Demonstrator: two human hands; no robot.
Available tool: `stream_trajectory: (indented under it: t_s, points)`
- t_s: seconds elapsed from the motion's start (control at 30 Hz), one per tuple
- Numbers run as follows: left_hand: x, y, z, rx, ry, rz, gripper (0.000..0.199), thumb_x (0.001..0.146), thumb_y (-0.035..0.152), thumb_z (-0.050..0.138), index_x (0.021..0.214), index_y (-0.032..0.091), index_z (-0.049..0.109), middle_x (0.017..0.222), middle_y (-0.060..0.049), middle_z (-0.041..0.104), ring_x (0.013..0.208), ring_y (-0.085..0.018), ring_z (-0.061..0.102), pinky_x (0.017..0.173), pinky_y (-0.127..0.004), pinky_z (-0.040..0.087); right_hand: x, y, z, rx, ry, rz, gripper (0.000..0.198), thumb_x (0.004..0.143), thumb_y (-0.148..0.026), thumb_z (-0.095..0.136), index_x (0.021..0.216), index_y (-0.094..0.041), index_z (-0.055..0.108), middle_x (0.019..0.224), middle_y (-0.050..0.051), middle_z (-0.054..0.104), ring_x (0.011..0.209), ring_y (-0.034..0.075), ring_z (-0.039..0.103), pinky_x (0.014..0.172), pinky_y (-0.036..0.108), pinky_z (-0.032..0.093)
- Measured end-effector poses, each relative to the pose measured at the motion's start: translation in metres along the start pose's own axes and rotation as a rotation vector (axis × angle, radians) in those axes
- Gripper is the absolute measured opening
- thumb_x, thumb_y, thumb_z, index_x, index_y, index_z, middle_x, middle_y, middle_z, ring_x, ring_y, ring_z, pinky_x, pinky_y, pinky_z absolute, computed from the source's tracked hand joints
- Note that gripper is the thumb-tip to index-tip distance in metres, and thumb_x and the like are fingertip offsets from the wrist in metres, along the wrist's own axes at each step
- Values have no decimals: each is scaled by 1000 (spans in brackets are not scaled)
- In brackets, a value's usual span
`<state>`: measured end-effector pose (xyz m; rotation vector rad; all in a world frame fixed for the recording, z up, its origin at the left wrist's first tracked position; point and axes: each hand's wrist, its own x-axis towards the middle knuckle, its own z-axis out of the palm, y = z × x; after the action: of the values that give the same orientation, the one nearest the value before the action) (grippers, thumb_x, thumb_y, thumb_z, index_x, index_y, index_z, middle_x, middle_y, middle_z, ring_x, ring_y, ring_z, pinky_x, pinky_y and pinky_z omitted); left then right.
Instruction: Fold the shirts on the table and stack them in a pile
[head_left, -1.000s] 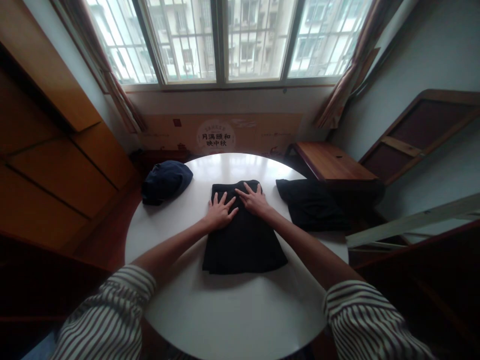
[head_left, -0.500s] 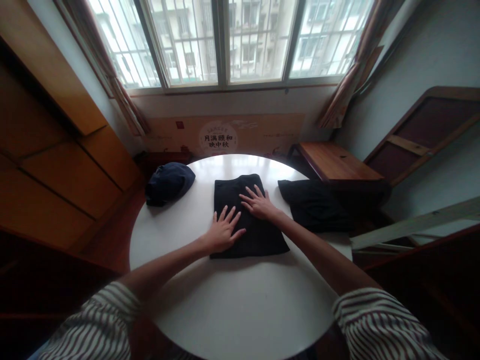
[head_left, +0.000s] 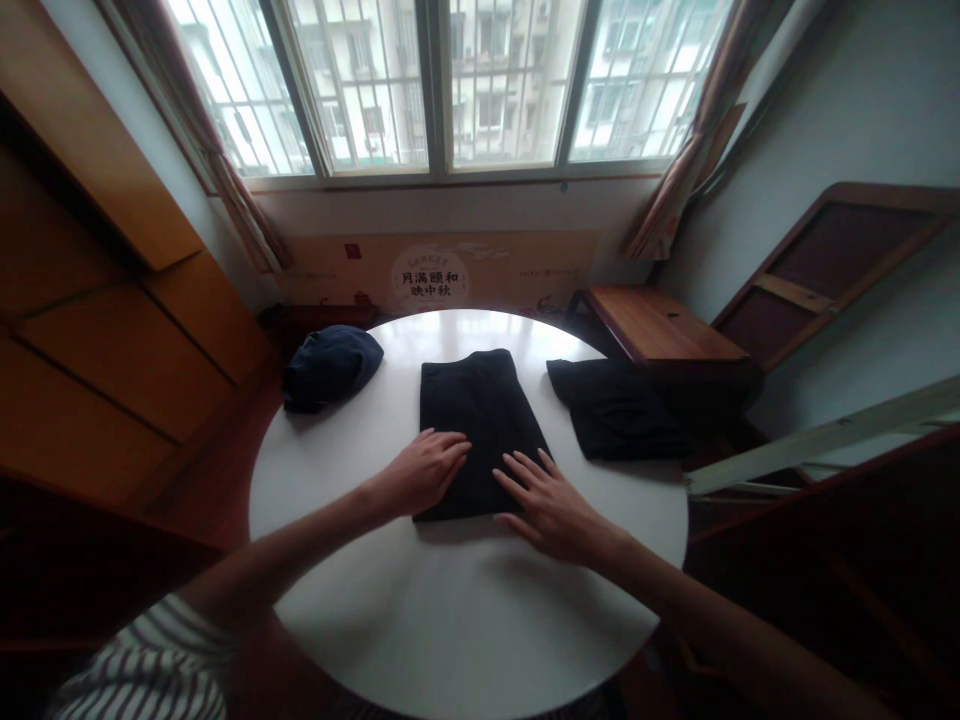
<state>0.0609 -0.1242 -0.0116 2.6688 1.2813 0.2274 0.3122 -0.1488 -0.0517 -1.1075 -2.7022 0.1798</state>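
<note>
A folded black garment (head_left: 480, 410), its exact kind unclear, lies flat on a round white table (head_left: 465, 610). Over its left lower side is my left hand (head_left: 424, 472), fingers stretched to the right and close together, thumb hidden. My right hand (head_left: 555, 508) is at its lower right corner, fingers spread, the thumb by the near edge. Neither hand visibly grips the cloth. To the right, another folded black garment (head_left: 626, 415) lies near the table's edge. A dark blue cap-like bundle of cloth (head_left: 330, 365) sits at the far left.
Behind the table, a low wooden side table (head_left: 660, 322) stands at the right, below a barred window (head_left: 442, 90). A wooden cabinet (head_left: 97, 330) lines the left side. A pale rail (head_left: 817, 440) runs close to the table's right edge.
My right hand has come back from the garment's upper part to its near right corner. My left hand's fingers, spread before, are now together and turned right. The view has shifted slightly.
</note>
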Motion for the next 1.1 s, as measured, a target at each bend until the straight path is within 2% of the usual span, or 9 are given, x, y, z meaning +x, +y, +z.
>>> stream_trajectory:
  t_s: [0.1,0.17,0.27,0.53,0.7,0.8,0.9,1.0,1.1]
  points:
    - [65,-9,-5,-17,9,-17,41,103,31,35,140,25,53,148,-8,49,138,-26,42,114,-49,31,25,-8,-3,79,21,-28,53,101,-48,40,139,-15,55,144,19,52,136,31,44,113,54,33]
    - [103,-10,-3,-26,38,-83,38,100,35,48,135,24,55,144,-10,51,133,-28,46,109,-51,37,38,-14,3,111,-5,-49,56,100,-50,41,146,-18,48,153,16,42,143,32,34,115,54,30]
    - [141,-9,2,-29,79,-125,38,96,36,59,128,18,56,131,-11,57,113,-25,59,95,-47,51,44,-23,15,112,-70,-38,67,96,-58,44,153,-25,35,162,13,21,149,36,15,116,62,17]
    - [184,-20,7,-59,146,-197,36,96,35,59,126,16,57,125,-10,59,106,-23,62,89,-44,54,17,-46,14,259,-175,-55,82,91,-71,41,157,-28,21,165,13,5,150,34,-2,118,60,4]
    - [204,-27,8,-85,173,-242,36,96,35,58,127,16,57,127,-11,58,109,-24,61,91,-45,53,2,-56,14,300,-150,-76,81,90,-70,45,156,-27,26,165,14,4,150,35,2,118,59,8]
    - [202,-35,8,-82,205,-274,34,102,32,44,130,17,55,140,-14,52,129,-30,48,106,-59,38,6,-48,1,334,-40,-55,71,91,-60,52,149,-20,42,155,16,37,143,31,34,116,49,29]
    - [177,-51,9,-102,351,-359,39,101,31,38,135,19,52,155,-13,37,146,-36,22,114,-67,18,23,-18,-20,334,203,122,40,97,-43,49,124,-17,63,123,13,65,113,23,62,100,36,48]
    - [131,-73,12,-284,475,-546,44,92,31,52,134,19,52,156,-14,34,148,-35,19,116,-59,24,49,29,-35,198,344,385,30,95,-37,53,111,-16,67,110,14,66,104,25,64,97,37,48]
    - [82,-94,17,-681,484,-749,48,84,33,64,128,17,54,143,-18,47,134,-33,44,107,-46,41,75,72,-36,202,211,638,42,90,-39,63,118,-8,64,114,19,65,106,28,63,95,36,47]
